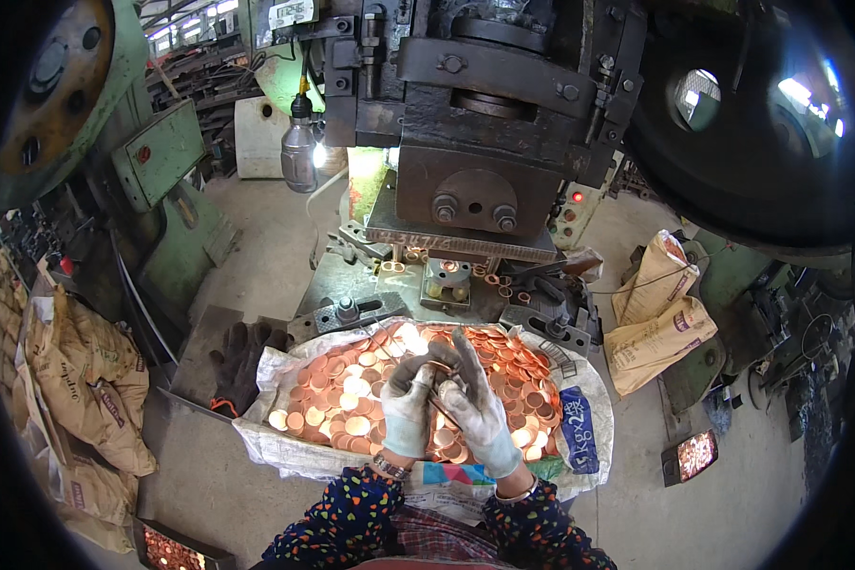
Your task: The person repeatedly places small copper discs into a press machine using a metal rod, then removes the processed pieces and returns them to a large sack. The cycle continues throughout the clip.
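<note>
My left hand and my right hand, both in grey-and-white work gloves, meet above a heap of round copper discs. A few discs show edge-on between the gloved fingers, and both hands are closed on them; how many I cannot tell. The heap lies on a white woven sack spread out in front of me. Just beyond it is the press's die, under the heavy ram block.
Copper rings lie around the die. Clamps are bolted to the bed. A dark glove rests left of the sack. A lit work lamp hangs at the back left. Filled paper sacks stand to the right, more sacks to the left.
</note>
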A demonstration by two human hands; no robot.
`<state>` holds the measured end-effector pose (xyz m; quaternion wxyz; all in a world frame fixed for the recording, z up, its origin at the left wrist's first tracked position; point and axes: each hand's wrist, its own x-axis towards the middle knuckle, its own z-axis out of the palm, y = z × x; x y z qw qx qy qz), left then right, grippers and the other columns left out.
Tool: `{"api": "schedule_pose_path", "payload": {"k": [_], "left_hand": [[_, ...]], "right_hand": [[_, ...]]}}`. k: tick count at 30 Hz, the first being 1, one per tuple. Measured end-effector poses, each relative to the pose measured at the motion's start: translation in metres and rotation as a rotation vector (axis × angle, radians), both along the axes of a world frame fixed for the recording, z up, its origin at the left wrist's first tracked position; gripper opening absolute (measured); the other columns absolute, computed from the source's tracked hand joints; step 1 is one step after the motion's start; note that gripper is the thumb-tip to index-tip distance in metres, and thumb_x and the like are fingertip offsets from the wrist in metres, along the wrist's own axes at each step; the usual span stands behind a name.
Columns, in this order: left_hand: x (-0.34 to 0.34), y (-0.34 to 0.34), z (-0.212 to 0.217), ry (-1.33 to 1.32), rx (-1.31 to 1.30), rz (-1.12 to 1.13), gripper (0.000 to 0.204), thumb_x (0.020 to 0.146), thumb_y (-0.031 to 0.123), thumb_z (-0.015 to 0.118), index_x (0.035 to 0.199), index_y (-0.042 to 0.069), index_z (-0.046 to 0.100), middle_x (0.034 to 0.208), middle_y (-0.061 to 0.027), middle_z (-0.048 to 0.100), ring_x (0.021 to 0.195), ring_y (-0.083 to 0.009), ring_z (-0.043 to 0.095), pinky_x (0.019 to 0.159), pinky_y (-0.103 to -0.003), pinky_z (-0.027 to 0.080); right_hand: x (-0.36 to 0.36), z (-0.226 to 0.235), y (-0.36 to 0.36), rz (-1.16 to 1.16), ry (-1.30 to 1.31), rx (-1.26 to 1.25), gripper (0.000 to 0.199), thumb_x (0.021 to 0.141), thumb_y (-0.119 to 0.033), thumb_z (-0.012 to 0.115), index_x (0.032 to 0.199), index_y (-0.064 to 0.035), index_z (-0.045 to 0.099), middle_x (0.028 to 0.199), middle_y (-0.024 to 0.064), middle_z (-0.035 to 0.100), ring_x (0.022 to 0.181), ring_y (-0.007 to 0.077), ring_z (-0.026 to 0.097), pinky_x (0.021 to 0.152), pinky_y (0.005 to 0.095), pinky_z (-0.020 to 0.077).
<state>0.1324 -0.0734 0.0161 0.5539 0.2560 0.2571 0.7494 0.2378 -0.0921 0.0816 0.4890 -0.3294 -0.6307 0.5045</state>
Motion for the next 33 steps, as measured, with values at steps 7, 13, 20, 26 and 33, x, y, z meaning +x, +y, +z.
{"api": "schedule_pose_path", "payload": {"k": [7,13,20,26,33], "left_hand": [[0.0,-0.007,0.004,0.002,-0.019,-0.039,0.016,0.091,0.006,0.056,0.103,-0.004,0.061,0.09,-0.0091,0.066,0.077,-0.0132,0.062,0.072,-0.024,0.051],[-0.015,0.001,0.007,0.036,-0.011,0.01,0.019,0.091,0.015,0.059,0.1,-0.002,0.061,0.086,-0.0076,0.065,0.077,-0.0141,0.063,0.072,-0.026,0.053],[-0.049,0.007,0.011,-0.284,0.096,-0.153,0.013,0.089,0.014,0.061,0.093,0.002,0.058,0.081,-0.0057,0.06,0.072,-0.016,0.061,0.067,-0.025,0.052],[-0.115,0.013,0.021,-0.176,0.283,0.008,0.032,0.091,0.032,0.059,0.104,0.003,0.055,0.085,-0.0026,0.058,0.079,-0.0119,0.058,0.071,-0.022,0.046],[-0.126,-0.011,0.037,0.161,0.138,0.051,0.023,0.091,0.023,0.059,0.099,0.002,0.052,0.085,-0.0041,0.053,0.077,-0.0127,0.056,0.07,-0.028,0.054]], "right_hand": [[0.006,-0.002,-0.005,0.043,0.034,-0.002,0.064,0.093,-0.026,0.051,0.144,-0.0011,0.023,0.145,0.0153,0.034,0.132,0.0263,0.038,0.105,0.0357,0.0336],[0.013,-0.004,-0.013,0.087,0.202,-0.123,0.07,0.089,-0.023,0.057,0.146,-0.0028,0.02,0.141,0.0161,0.037,0.129,0.0223,0.039,0.105,0.0338,0.0325],[0.037,-0.004,-0.02,0.307,0.292,-0.325,0.066,0.089,-0.027,0.055,0.144,-0.0067,0.026,0.138,0.0228,0.041,0.129,0.0312,0.039,0.108,0.043,0.0281],[0.117,-0.027,-0.058,0.15,0.187,-0.446,0.048,0.087,-0.018,0.056,0.131,-0.0026,0.044,0.115,0.019,0.056,0.109,0.0278,0.056,0.093,0.0417,0.0442],[0.3,0.075,-0.162,-0.732,-0.758,0.626,0.043,0.093,-0.014,0.036,0.132,0.005,0.035,0.133,0.0194,0.032,0.119,0.0274,0.032,0.102,0.0386,0.027]]}}
